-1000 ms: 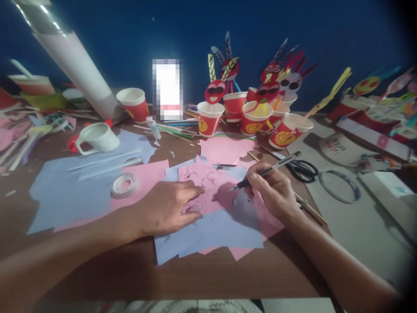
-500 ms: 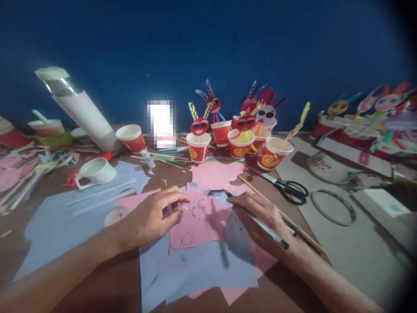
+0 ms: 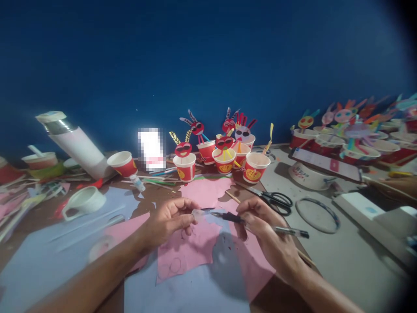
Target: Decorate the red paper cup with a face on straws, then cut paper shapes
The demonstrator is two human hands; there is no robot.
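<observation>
My left hand pinches a small clear piece, perhaps a pen cap, above pink paper with pencil-like outlines on it. Close by on the right, my right hand is closed around a black-gripped pen, its tip directed left toward the clear piece. A short dark strip shows between the hands. Blue-grey paper lies beneath the pink sheet.
Red-and-white paper cups with paper figures stand behind. Black scissors and a ring lie to the right. At left are a white mug, tape roll and leaning bottle. Another person's hand shows far right.
The pen has swung from pointing back past my right hand to lying nearly level, tip toward my left hand. Both hands now appear raised off the paper, and the view has tilted up and shifted right.
</observation>
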